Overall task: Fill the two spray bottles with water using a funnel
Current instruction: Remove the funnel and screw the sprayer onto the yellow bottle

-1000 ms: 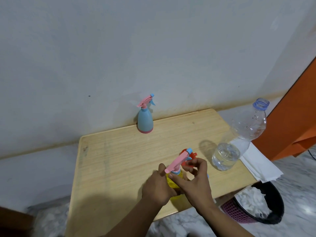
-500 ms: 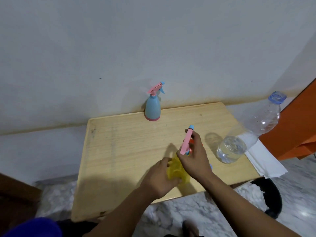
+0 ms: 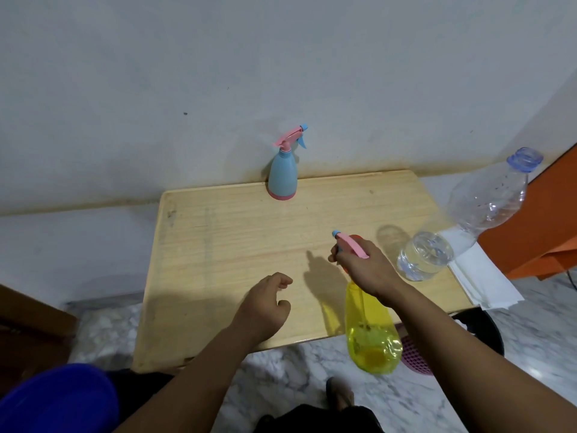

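Note:
My right hand point(image 3: 367, 267) grips the pink spray head of a yellow spray bottle point(image 3: 370, 332), lifted off the wooden table point(image 3: 218, 245) with its base tilted toward me past the front edge. Something orange point(image 3: 356, 238), probably the funnel, shows just behind that hand, mostly hidden. My left hand point(image 3: 265, 307) hovers over the table's front middle, fingers loosely curled, holding nothing. A blue spray bottle point(image 3: 282, 173) with a pink head stands upright at the table's back edge by the wall. A clear plastic water bottle point(image 3: 462, 220), uncapped with a little water, stands at the right edge.
White papers point(image 3: 480, 279) lie under the water bottle and overhang the table's right side. A dark bin and a pink basket point(image 3: 415, 354) sit on the marble floor below right. An orange panel point(image 3: 537, 245) stands at right, a blue object point(image 3: 56, 401) at bottom left.
My right hand lifted the yellow bottle by its spray head and swung its base toward me. My left hand let go of the bottle's body and moved left.

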